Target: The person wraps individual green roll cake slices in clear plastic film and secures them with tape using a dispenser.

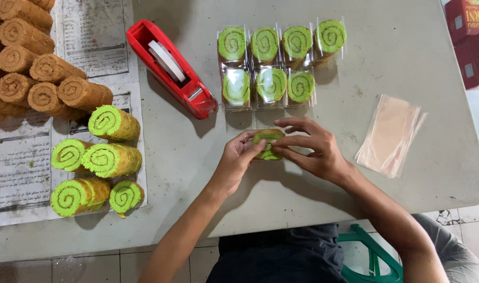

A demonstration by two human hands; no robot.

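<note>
Grey table [396,63] over tiled floor [459,230], newspaper [19,167] at one end

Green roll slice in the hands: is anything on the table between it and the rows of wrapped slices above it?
Nothing visible. The green roll slice sits between the left hand and right hand, and the table is bare from there to the wrapped slices. The red tape dispenser lies off to the left.

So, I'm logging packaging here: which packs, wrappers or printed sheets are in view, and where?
Seven clear-wrapped green swirl cake slices: two rows, table top centre.
Stack of empty clear plastic bags: right of the hands.
Red cardboard boxes: top right corner.
Printed newspaper sheets: left, under the rolls.
Partly wrapped green slice: held in both hands.
</note>
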